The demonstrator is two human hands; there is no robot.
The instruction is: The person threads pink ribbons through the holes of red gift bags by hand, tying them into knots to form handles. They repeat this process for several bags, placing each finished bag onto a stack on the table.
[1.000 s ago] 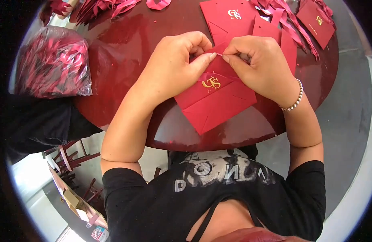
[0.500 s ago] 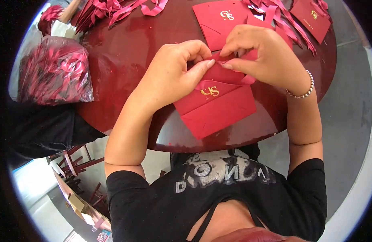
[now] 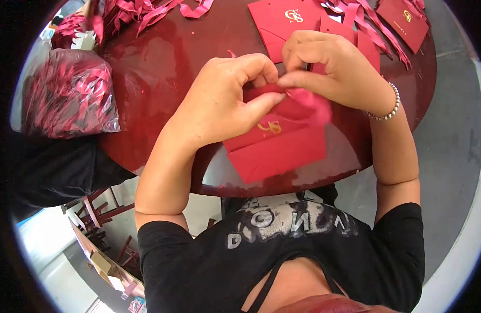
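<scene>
A red paper gift bag with a gold logo lies folded near the table edge in front of me. My left hand pinches the top of this bag, thumb in front and fingers curled behind. Close beside it, my right hand has thumb and fingers closed on a pink-red ribbon at the bag's top edge. The ribbon hangs in a blurred loop below the right thumb. Both sets of fingertips nearly touch, and the exact spot where ribbon meets bag is partly hidden.
More red bags with ribbons lie at the back right of the round table. A clear plastic sack of ribbons sits at the left edge. Loose ribbons are heaped at the back left, and another person's dark-clothed leg is nearby.
My right hand has shifted slightly up and left, and the ribbon loop has swung down in front of the bag. The bag has tilted and moved a little left.
</scene>
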